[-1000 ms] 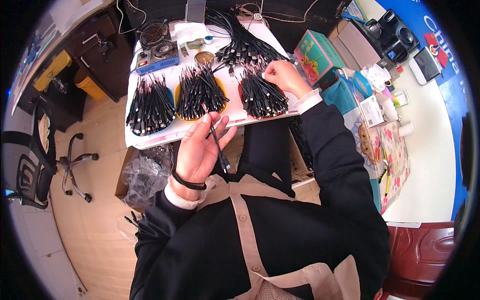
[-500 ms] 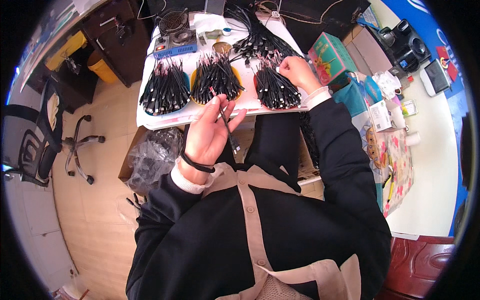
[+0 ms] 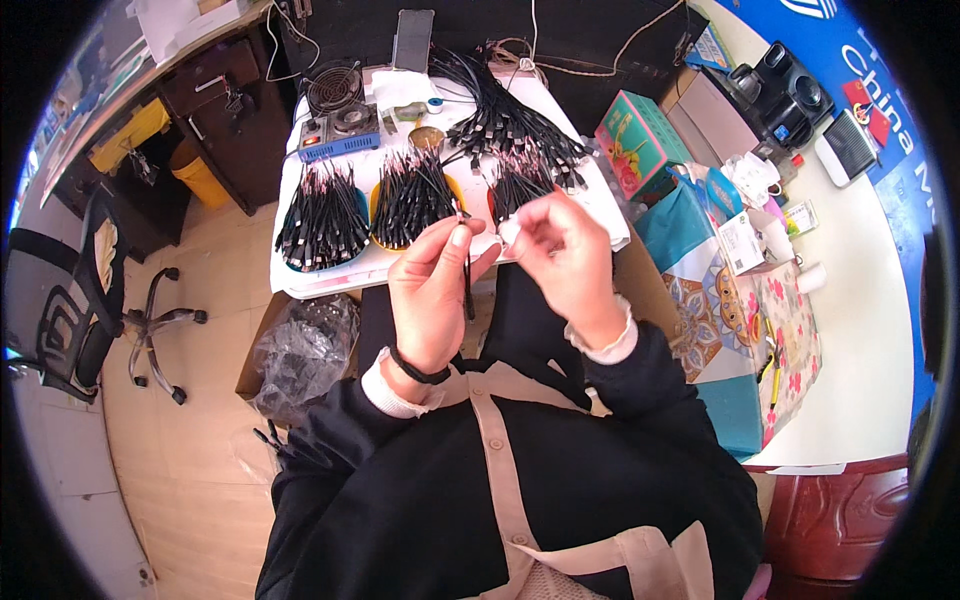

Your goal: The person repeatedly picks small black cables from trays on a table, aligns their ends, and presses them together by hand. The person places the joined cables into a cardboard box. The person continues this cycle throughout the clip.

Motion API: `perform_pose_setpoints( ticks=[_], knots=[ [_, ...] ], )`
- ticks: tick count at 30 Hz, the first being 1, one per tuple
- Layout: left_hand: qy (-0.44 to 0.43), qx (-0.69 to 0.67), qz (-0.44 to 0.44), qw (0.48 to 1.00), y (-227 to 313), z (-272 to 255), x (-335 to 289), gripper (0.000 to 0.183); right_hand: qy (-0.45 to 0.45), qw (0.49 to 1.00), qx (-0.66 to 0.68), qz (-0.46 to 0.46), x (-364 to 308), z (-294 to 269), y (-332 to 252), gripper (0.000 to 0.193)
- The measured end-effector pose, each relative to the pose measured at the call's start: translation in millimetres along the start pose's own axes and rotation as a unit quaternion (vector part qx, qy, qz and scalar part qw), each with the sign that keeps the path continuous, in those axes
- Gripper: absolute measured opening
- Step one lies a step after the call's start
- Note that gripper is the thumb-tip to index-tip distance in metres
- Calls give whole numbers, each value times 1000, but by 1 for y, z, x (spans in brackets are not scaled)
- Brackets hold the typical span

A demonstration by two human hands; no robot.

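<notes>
My left hand (image 3: 430, 290) pinches a short black cable (image 3: 467, 285) between thumb and fingers; its stripped end points up and the rest hangs down past the palm. Close beside it, my right hand (image 3: 568, 260) is closed on a small white piece (image 3: 510, 231) whose kind I cannot make out. Both hands are in front of the table's near edge. Behind them, bundles of similar black cables stand in a blue tray (image 3: 363, 212), a yellow tray (image 3: 459, 190) and a red tray (image 3: 491, 206), the last partly hidden by my right hand.
On the white table (image 3: 345, 283) are a blue box-shaped device (image 3: 340, 140), a small fan (image 3: 334, 90), a round tin (image 3: 426, 138) and a large heap of black cables (image 3: 515, 125). A green-pink carton (image 3: 640, 140) stands to the right. Clear plastic bags (image 3: 305, 350) lie below left.
My right hand has come back from the red tray toward my left hand, with the small white piece in its fingers. The left hand keeps the cable, now held more upright.
</notes>
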State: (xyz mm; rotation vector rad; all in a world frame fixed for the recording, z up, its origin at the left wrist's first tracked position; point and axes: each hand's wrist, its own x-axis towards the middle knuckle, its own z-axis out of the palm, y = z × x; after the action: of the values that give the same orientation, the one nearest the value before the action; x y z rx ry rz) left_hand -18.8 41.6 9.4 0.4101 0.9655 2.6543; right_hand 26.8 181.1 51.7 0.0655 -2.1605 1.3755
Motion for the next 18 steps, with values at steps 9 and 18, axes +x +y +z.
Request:
perform_pose_setpoints(
  ticks=[9, 18],
  knots=[
    [-23, 53, 33, 998, 6, 8, -12, 18, 30, 1000, 7, 3, -40, 29, -6, 12],
    [-54, 103, -9, 993, 9, 7, -20, 16, -39, 988, 147, 10, -20, 0, -7, 10]
  ],
)
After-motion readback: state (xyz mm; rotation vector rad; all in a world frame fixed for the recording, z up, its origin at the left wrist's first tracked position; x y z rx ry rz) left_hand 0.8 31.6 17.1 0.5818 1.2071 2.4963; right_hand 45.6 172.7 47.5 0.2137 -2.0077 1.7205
